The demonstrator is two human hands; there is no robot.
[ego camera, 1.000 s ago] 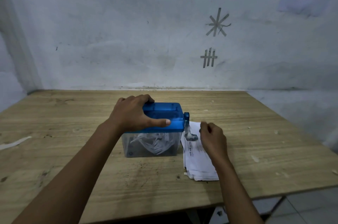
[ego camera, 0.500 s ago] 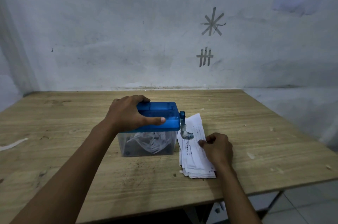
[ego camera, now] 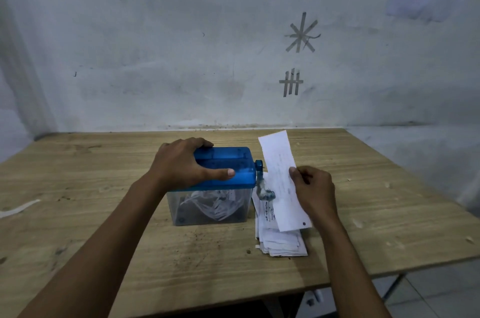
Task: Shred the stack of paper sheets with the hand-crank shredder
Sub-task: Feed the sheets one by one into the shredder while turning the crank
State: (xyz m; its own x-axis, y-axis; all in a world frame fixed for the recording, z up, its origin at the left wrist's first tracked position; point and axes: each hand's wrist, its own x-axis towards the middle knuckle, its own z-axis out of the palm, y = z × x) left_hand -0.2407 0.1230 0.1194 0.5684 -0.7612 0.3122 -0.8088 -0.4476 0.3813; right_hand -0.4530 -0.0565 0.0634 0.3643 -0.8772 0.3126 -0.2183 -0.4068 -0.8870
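Note:
A small shredder with a blue top (ego camera: 228, 169) and a clear bin (ego camera: 207, 207) full of paper shreds stands mid-table. My left hand (ego camera: 181, 164) grips its blue top, thumb along the front edge. Its crank (ego camera: 259, 180) hangs down on the right side. Just right of it lies the stack of white paper sheets (ego camera: 280, 239). My right hand (ego camera: 311, 190) pinches one narrow white sheet (ego camera: 280, 177), lifted off the stack and held tilted beside the crank.
The wooden table (ego camera: 104, 187) runs back to a grey wall, with its front edge close to me and its right edge near a tiled floor. A white paper strip (ego camera: 18, 209) lies at the far left. Small scraps dot the right side.
My right hand has taken one sheet off the stack and raised it beside the shredder. My left hand has stayed on the blue top.

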